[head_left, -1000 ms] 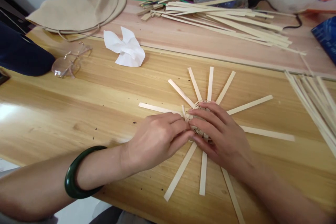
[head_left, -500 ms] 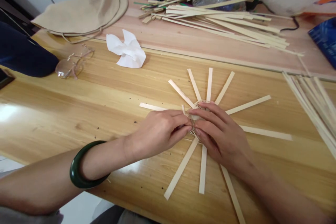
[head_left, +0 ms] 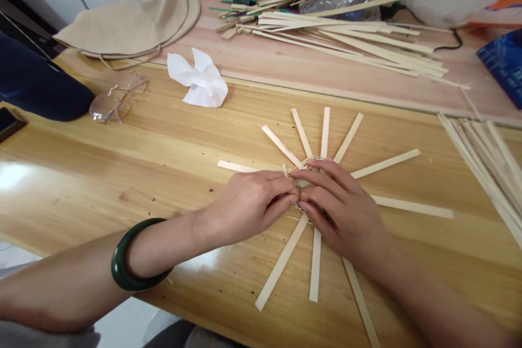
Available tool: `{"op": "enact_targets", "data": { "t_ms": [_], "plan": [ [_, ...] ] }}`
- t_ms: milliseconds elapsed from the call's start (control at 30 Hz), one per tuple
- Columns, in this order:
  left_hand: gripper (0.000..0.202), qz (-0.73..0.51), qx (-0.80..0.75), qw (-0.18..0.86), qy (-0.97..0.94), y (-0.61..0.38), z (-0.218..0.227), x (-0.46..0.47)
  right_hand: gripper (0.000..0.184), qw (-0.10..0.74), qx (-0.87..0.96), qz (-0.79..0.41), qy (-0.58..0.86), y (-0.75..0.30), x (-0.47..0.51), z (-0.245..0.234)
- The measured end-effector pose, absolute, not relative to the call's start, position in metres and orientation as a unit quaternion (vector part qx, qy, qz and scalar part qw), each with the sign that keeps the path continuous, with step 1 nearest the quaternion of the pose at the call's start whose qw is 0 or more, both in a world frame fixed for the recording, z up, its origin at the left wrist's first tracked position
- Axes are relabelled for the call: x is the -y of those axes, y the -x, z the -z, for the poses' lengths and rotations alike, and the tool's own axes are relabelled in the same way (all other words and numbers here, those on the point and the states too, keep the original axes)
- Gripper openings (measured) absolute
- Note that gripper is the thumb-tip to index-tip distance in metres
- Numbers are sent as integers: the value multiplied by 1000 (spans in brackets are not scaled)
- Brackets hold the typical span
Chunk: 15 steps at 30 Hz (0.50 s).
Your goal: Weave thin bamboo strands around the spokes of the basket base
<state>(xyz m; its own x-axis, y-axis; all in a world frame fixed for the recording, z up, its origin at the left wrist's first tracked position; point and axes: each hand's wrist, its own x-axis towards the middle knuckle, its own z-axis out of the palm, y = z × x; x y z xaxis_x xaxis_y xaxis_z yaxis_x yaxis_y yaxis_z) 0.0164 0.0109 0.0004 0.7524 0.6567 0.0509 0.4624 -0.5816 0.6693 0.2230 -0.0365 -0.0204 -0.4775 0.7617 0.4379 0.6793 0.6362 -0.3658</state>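
Observation:
Flat pale bamboo strips radiate like spokes from a small round woven centre on the wooden table. Thin weaving strands circle that centre, largely covered by my fingers. My left hand, with a dark green bangle on its wrist, pinches a thin strand at the left side of the ring. My right hand lies over the right side, its bent fingertips pressing on the woven ring and meeting the left fingertips. A short strip end sticks up by the left fingers.
Bundles of bamboo strips lie along the back, with more strips at the right. Crumpled white tissue, eyeglasses, a beige cloth bag and a dark blue object sit at left. A blue packet is far right.
Both hands stay at the woven centre in nearly the same pose. The right fingers have shifted very slightly; the whole view has moved a little.

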Motion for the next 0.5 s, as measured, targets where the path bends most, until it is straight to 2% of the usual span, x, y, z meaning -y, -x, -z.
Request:
{"op": "enact_targets", "data": {
  "t_ms": [167, 267, 500],
  "plan": [
    [22, -206, -333, 413, -822, -14, -4, -16, 7, 288, 852, -63, 433, -222, 37, 20],
    [19, -277, -406, 403, -772, -13, -3, -21, 8, 282, 851, -53, 440, -221, 37, 19],
    [18, -183, -498, 325, -783, -23, -3, -27, 8, 278, 854, -40, 438, -221, 36, 19]
  ]
}}
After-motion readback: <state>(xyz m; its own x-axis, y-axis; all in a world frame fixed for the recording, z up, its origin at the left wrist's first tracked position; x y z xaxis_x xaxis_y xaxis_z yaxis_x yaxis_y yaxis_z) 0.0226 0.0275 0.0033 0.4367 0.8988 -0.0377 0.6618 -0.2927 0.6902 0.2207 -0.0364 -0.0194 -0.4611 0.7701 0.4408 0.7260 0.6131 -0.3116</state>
